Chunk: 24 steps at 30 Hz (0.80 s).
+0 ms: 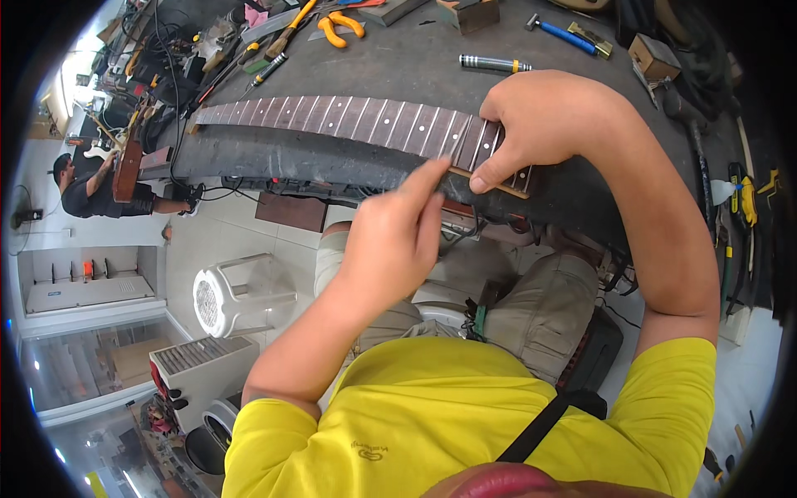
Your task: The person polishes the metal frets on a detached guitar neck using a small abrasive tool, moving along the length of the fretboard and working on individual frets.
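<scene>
A dark wooden fretboard [336, 118] with metal frets and pale dot inlays lies along the front of the workbench [365, 70]. My right hand [531, 124] grips its right end, thumb on the near edge and fingers over the far side. My left hand [398, 228] touches the near edge beside that thumb with its index finger extended and the other fingers curled; whether it holds anything small is hidden. A striped metallic cylinder [490, 63] lies just behind the fretboard.
Orange-handled pliers [336, 29], a blue-handled hammer [569, 37], a wooden block [652, 58] and cables crowd the bench. Another person [79, 187] works with a guitar at the left. A white stool [228, 295] and a boxy appliance [199, 373] stand on the floor.
</scene>
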Each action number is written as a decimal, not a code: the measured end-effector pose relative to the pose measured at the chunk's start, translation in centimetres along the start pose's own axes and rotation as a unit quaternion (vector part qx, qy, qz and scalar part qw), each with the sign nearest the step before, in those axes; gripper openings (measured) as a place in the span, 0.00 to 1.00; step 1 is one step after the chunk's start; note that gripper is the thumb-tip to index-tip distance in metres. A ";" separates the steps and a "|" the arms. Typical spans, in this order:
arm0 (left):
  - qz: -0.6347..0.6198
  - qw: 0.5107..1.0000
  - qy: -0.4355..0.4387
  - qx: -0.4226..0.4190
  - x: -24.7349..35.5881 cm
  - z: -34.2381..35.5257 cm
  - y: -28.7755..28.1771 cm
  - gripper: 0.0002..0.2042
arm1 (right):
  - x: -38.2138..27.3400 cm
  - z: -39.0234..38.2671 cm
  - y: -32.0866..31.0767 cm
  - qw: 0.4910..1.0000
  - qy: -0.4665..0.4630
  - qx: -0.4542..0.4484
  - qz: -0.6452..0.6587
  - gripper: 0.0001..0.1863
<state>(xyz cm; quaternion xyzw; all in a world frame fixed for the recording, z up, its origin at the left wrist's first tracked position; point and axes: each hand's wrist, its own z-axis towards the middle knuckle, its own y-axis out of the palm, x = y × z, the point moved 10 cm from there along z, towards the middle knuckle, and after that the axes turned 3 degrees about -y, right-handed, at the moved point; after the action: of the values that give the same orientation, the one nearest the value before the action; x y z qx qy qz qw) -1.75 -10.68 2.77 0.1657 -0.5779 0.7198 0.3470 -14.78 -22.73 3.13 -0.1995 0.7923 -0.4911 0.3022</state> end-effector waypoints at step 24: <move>0.016 0.999 -0.033 -0.019 0.7 2.8 0.5 0.20 | 0.4 0.0 0.1 1.000 -0.004 0.004 -0.006 0.41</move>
<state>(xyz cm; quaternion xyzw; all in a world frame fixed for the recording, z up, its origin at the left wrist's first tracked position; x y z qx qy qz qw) -3.05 -13.14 3.68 0.1733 -0.6051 0.7084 0.3193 -15.04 -22.91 2.93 -0.2047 0.7878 -0.4952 0.3038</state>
